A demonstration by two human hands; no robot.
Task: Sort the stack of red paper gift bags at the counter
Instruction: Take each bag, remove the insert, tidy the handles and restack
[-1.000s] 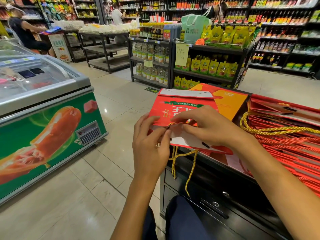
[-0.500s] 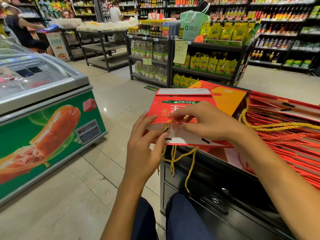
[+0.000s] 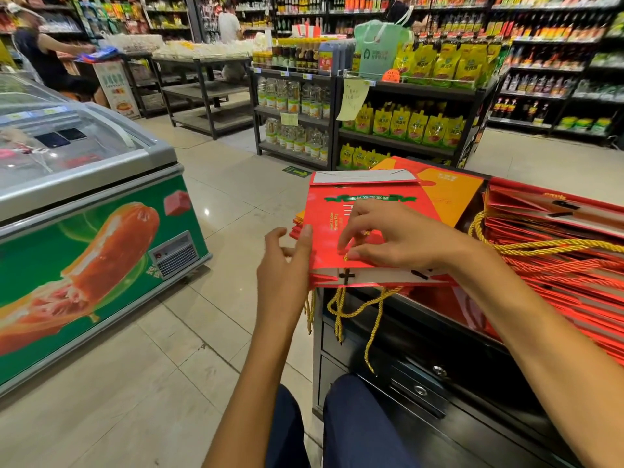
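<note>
A flat red paper gift bag (image 3: 378, 217) with a green banner print lies on top of a small pile at the counter's left corner. Its yellow cord handles (image 3: 354, 309) hang over the front edge. My right hand (image 3: 395, 238) rests on the bag's near half, fingertips curled down onto the paper and cord. My left hand (image 3: 287, 265) is at the bag's left edge, thumb on top of the edge and fingers under it. A big stack of red bags (image 3: 567, 258) with yellow rope handles fills the counter on the right. An orange bag (image 3: 449, 197) lies beneath the top one.
The black counter (image 3: 422, 373) has drawers with round locks in front of my knees. A chest freezer (image 3: 84, 211) with a sausage picture stands on the left across a tiled aisle. Shelves of yellow pouches and bottles (image 3: 405, 123) stand behind. People are at the far left and back.
The top bag has been flattened onto the pile and its cord handles now hang lower over the edge. My left hand moved from the bag's near rim to its left edge.
</note>
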